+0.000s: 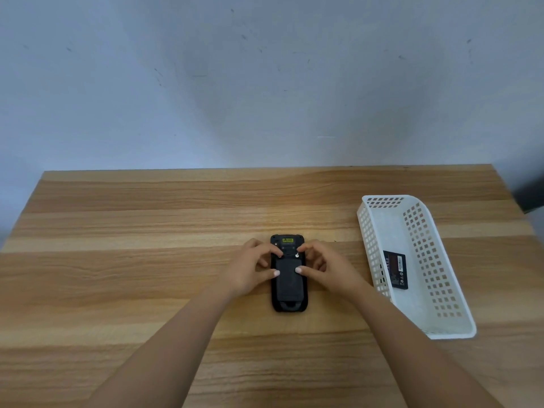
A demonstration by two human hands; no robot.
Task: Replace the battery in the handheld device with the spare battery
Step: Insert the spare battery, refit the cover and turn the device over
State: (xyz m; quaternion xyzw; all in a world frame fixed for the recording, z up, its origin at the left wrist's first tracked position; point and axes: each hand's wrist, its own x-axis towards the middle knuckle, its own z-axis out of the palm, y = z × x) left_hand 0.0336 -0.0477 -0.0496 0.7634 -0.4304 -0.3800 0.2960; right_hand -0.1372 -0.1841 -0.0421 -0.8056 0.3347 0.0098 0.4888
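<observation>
A black handheld device [288, 290] lies face down on the wooden table [147, 260], its back cover up and a yellow label near its far end. My left hand [250, 270] touches its left side, thumb on the cover and fingertips at the small latch near the top. On the opposite side, my right hand [325, 266] mirrors this, with its thumb pressing the cover and a fingertip by the right latch. A black spare battery [396, 269] rests inside the white perforated basket [432, 290] to the right, apart from both hands.
The basket stands at the right of the table, its long side running toward me. A light wall rises behind the table's far edge. A dark object [530, 192] shows past the table's right far corner.
</observation>
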